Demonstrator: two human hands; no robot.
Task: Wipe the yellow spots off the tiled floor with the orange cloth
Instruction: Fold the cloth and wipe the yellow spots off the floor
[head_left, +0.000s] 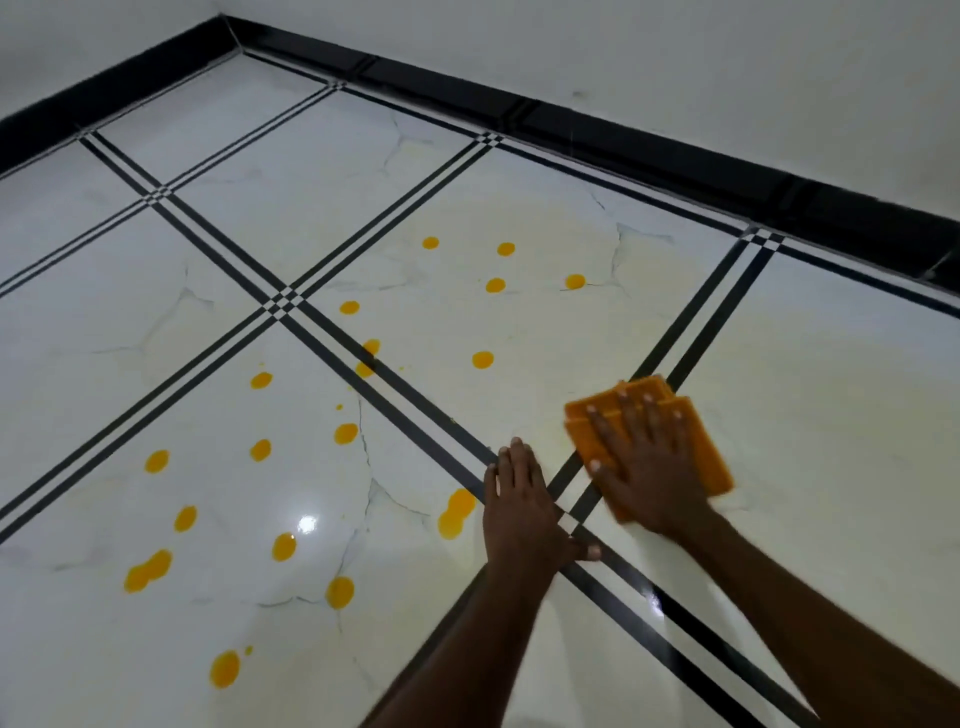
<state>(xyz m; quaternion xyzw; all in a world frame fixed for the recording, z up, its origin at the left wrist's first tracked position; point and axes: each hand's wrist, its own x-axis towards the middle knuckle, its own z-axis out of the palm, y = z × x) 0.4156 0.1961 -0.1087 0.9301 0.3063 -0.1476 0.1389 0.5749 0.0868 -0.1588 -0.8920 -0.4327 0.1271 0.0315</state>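
The folded orange cloth (701, 441) lies flat on the white tiled floor (831, 415) right of centre. My right hand (644, 467) presses down on it with the fingers spread. To its left, my left hand (524, 509) rests palm-down on the floor over a crossing of black tile lines, holding nothing. Several yellow spots (483, 359) dot the tiles left of and beyond both hands; the closest, a double blob (456, 513), lies just left of my left hand. The tile beyond the cloth shows a faint yellowish smear.
A black skirting band (675, 150) runs along the white wall at the back and right, meeting a second wall at the far left corner. Black triple lines (218, 249) divide the glossy tiles. A light glare (307, 524) shines on the near tile.
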